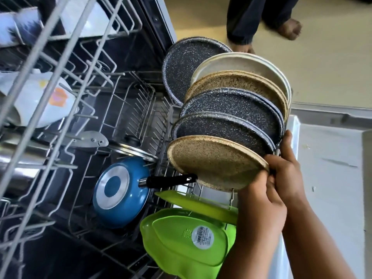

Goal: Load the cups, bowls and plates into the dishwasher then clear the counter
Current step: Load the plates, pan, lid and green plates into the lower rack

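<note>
Several plates stand on edge in a row in the dishwasher's lower rack (128, 109): dark speckled plates (231, 109), tan speckled ones and a cream plate (247, 63). My left hand (259, 200) grips the rim of the nearest tan speckled plate (213, 164). Just behind it, my right hand (287, 164) curls around the right edges of the plates, fingertips against a dark plate's rim; what it grips is hidden. A white mug with an orange print (50, 101) lies in the upper rack (60, 63).
A blue pan (118, 190) with a black handle lies face down in the lower rack beside a glass lid (132, 150). Green plastic trays (187, 240) stand at the front. The open white door (330, 178) is on the right. Another person's feet (289, 29) stand on the floor.
</note>
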